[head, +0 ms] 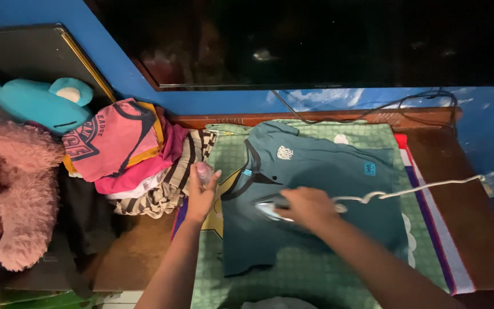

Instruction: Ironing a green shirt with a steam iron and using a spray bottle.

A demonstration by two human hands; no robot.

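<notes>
On the green cloth (310, 274), right hand (307, 207) grips iron (270, 207) over teal shirt (315, 171).

A: Dim, warm indoor light; the dark screen (327, 40) at 12 o'clock carries faint glare spots.

B: Noted. Motion blur on the right hand (307, 207) at centre; deep shadow toward 8 o'clock, corners murky, colours oversaturated.

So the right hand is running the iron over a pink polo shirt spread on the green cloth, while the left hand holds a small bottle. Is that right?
Not quite: the polo shirt under the iron is dark teal, not pink. The head view shows it. The right hand grips the iron on the green cloth, and the left hand holds a small bottle.
</notes>
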